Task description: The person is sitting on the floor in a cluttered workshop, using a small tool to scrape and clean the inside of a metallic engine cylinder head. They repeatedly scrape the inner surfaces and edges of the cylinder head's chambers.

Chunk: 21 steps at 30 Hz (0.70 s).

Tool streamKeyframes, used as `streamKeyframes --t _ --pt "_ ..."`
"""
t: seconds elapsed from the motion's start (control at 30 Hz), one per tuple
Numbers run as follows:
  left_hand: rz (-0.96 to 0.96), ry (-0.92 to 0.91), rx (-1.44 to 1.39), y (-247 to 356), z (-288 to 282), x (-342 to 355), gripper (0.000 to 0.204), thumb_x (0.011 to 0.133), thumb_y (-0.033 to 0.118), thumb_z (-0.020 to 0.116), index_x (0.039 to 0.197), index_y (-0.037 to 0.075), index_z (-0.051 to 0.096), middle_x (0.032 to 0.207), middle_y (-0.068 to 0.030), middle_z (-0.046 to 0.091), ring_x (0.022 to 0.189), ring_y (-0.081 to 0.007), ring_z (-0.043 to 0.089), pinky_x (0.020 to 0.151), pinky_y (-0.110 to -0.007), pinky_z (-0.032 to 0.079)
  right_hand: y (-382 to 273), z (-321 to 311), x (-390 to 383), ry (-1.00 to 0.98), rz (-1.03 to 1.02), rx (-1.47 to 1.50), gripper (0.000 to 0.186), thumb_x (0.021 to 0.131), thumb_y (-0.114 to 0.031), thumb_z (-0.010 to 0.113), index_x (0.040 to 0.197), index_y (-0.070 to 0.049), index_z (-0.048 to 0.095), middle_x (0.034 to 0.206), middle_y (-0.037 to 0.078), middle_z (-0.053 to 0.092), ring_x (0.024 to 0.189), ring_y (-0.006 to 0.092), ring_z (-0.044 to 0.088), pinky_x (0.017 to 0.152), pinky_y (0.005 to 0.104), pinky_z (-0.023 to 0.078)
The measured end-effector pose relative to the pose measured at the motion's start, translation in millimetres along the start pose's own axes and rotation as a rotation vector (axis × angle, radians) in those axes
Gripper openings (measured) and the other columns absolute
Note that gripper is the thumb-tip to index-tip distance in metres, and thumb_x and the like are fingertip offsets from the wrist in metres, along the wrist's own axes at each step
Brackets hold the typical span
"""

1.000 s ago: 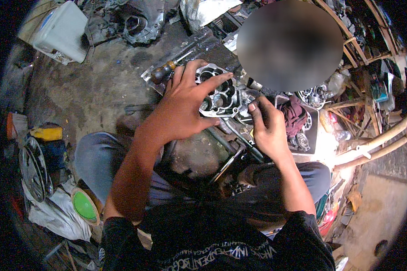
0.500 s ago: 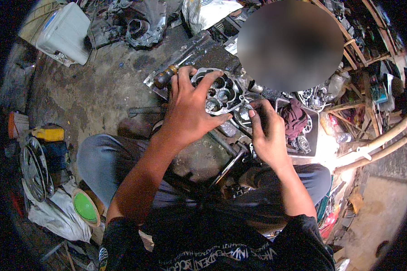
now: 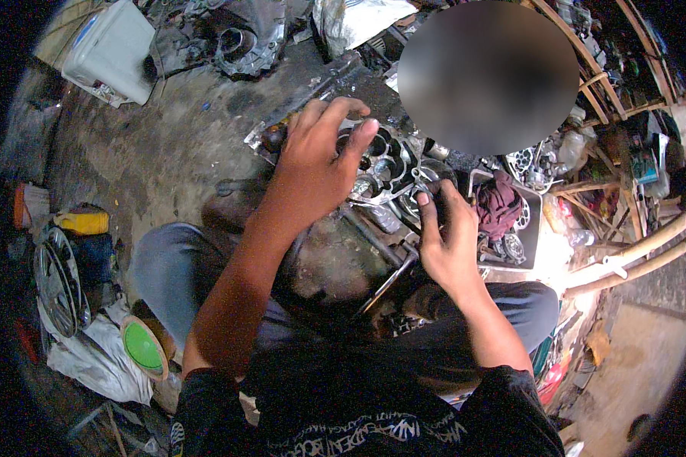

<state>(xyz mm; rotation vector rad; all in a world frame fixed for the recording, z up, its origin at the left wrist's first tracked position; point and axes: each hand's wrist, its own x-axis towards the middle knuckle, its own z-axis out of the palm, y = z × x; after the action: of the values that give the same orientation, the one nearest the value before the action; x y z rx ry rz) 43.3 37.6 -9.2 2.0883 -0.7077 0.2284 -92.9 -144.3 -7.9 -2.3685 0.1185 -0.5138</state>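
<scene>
In front of me lies a grey metal engine housing (image 3: 409, 158) with several round bores, its left side covered by my left hand (image 3: 316, 164). That hand is raised over the housing, fingers bent and apart, with nothing visible in it. At the housing's lower right corner, beside a round metal part (image 3: 408, 204), my right hand (image 3: 451, 238) has thumb and fingers pinched together. Whatever sits between those fingertips is dark and mostly hidden. Left of the housing, a tool's amber handle (image 3: 273, 139) shows partly behind my left hand.
A grey tray (image 3: 539, 228) with a maroon cloth (image 3: 499, 204) and metal parts stands to my right. A metal bar tool (image 3: 389, 280) lies between my knees. Far left is a white plastic box (image 3: 114, 53); a larger metal casing (image 3: 255, 53) sits beyond. A blurred patch hides the upper right.
My left hand has lifted and turned, its thumb no longer stretched along the housing's near edge. My right hand has shifted slightly down, still pinched near the round metal part.
</scene>
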Motion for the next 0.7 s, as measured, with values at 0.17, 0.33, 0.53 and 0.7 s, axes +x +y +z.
streamKeyframes --t 0.17,0.33,0.53,0.7 --pt "0.119 -0.034 -0.09 -1 11 18 0.034 0.097 0.03 0.077 0.12 0.005 0.073 0.118 -0.0165 0.073 0.116 -0.0356 0.069 0.103 -0.046 0.051 -4 -3 3 -0.016 0.054 0.03 0.01 0.101 -0.003 0.064 0.107 0.005 0.063 0.092 0.028 0.068 0.085 0.0507 0.068 0.075 0.0513 0.054" --pt "0.033 -0.128 -0.092 -2 18 19 0.043 0.086 0.035 0.088 0.115 0.006 0.077 0.11 -0.0159 0.077 0.104 -0.036 0.074 0.092 -0.044 0.056 -1 -5 3 -0.007 0.029 0.002 0.009 0.101 -0.002 0.063 0.107 0.005 0.064 0.092 0.03 0.069 0.085 0.0512 0.069 0.073 0.0521 0.054" --pt "0.057 -0.066 0.099 10 21 15 0.046 0.08 0.04 0.091 0.106 0.006 0.077 0.1 -0.0158 0.075 0.097 -0.039 0.073 0.086 -0.047 0.057 -4 -7 0 -0.014 0.112 -0.017 0.009 0.102 -0.002 0.062 0.11 0.002 0.058 0.077 0.029 0.067 0.076 0.0519 0.07 0.063 0.0545 0.052" --pt "0.071 -0.055 0.182 12 20 16 0.047 0.08 0.045 0.089 0.104 0.007 0.076 0.099 -0.0159 0.074 0.096 -0.0403 0.072 0.085 -0.049 0.057 -3 -8 0 -0.113 0.13 -0.057 0.008 0.102 -0.005 0.063 0.105 0.0 0.057 0.074 0.028 0.066 0.073 0.0507 0.069 0.06 0.0559 0.05"
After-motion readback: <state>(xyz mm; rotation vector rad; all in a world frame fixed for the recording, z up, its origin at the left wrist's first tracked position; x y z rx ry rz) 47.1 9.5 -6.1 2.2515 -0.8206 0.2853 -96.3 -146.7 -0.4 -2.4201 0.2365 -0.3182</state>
